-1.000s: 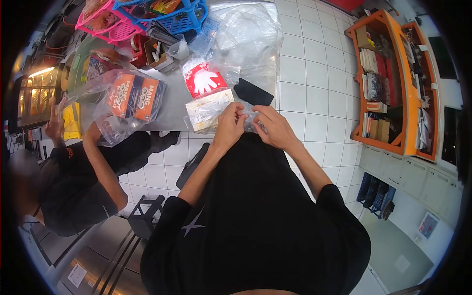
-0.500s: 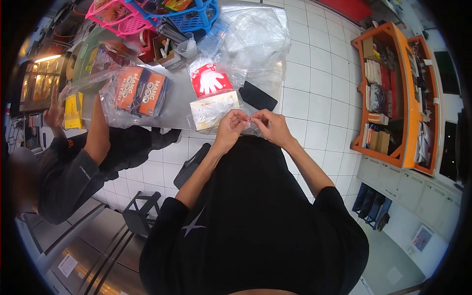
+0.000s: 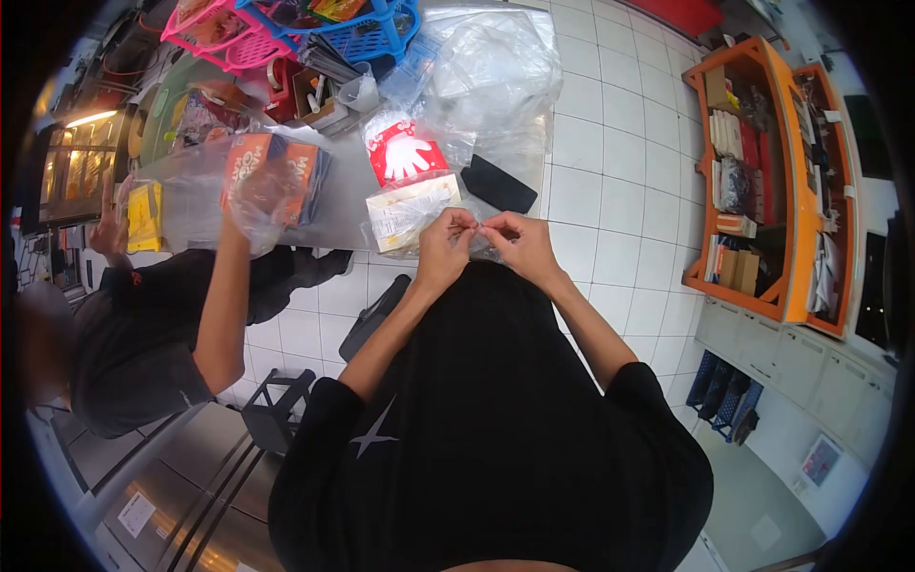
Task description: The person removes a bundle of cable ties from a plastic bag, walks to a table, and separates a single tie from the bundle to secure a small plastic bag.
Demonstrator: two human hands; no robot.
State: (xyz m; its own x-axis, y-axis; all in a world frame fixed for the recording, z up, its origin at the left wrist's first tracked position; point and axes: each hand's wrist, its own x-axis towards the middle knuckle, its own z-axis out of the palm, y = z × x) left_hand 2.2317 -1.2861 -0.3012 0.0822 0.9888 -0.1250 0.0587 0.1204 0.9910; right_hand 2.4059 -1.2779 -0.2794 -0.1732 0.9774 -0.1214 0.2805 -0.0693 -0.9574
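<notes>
My left hand (image 3: 444,243) and my right hand (image 3: 516,243) meet at the near edge of the grey table (image 3: 348,195). Both pinch the top of a small clear plastic bag (image 3: 483,240) between their fingertips. Just left of my hands lies a cream box wrapped in clear plastic (image 3: 408,211). Behind it sits a red packet with a white hand print (image 3: 406,157), and a black flat pouch (image 3: 499,184) lies to its right.
A co-worker in a black shirt (image 3: 143,334) sits at the left, an arm raised into a clear bag holding orange boxes (image 3: 276,176). Pink (image 3: 205,29) and blue baskets (image 3: 367,24) stand at the back. Crumpled clear plastic (image 3: 491,76) fills the far right. Orange shelves (image 3: 762,172) line the wall.
My fingertips have drawn closer together on the small bag. The co-worker's arm has lifted and pushed up into the bag of orange boxes.
</notes>
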